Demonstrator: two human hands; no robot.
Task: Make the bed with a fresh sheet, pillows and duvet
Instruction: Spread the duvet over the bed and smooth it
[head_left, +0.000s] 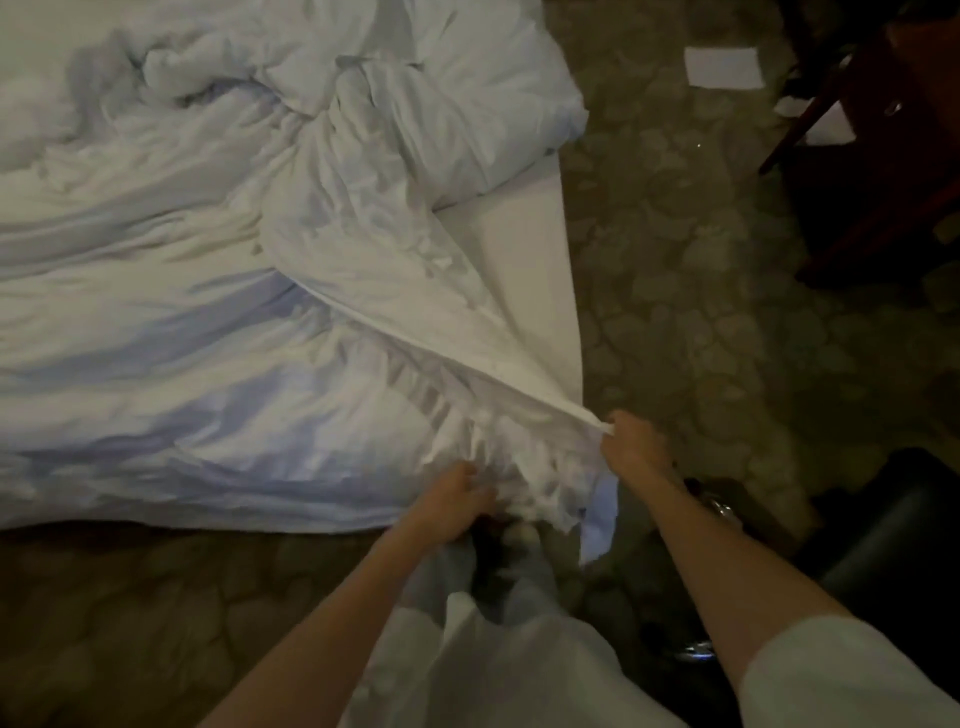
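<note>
White cotton everywhere here, a big crumpled duvet (218, 291) heaped across the bed (524, 244), bunched thickest up near the far corner and spilling over the near edge down toward the carpet. At the near right corner of the bed a flat strip of the fitted sheet (519, 270) shows where the duvet has been peeled back.

Right hand (636, 444) has its grip pinched tight around a corner of the cover fabric, pulled taut so a long straight fold runs from the fist back up onto the bed. Left hand (457, 499) is lower and closer in, fingers curled into the ruffled bunch of fabric hanging off the corner of the bed, so that grip is clamped on the cloth too, though the fingertips are buried in it and hard to make out. Both arms are bare up to light sleeves.

Floor is a dim patterned carpet (675, 260). A sheet of white paper (722, 67) lies on it well away from the bed, near dark wooden furniture (872, 145) at upper right. A dark chair (893, 545) sits just beside the right arm.
</note>
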